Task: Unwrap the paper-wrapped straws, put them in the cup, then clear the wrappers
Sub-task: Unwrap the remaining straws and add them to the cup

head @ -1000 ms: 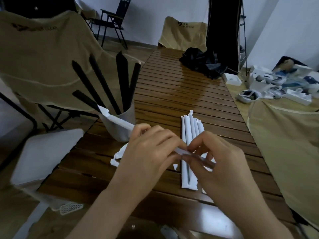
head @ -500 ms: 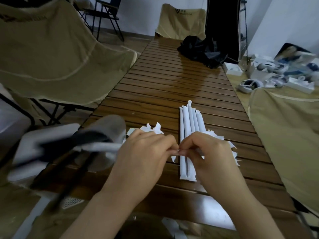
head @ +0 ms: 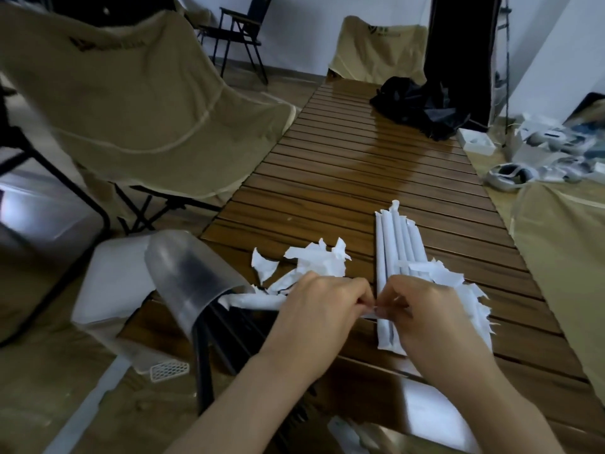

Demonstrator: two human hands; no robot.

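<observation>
At the table's near-left edge, the translucent cup (head: 193, 283), upright a second ago, now lies tipped over, black straws (head: 209, 348) spilling from its mouth; these need regathering. Left hand (head: 322, 317) grips a wrapped straw (head: 255, 301); right hand (head: 432, 317) pinches its paper end. Remaining wrapped straws (head: 394, 253) lie alongside torn wrappers (head: 311, 262).

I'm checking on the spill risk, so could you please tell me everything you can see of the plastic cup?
The plastic cup is translucent, frosted-looking and tapered. It is tipped over at the table's near-left edge, base up and away, mouth down toward the person. Black straws stick out of its mouth, hanging past the edge. The wrapped straw that the left hand holds reaches its rim; whether it touches is unclear.
</observation>
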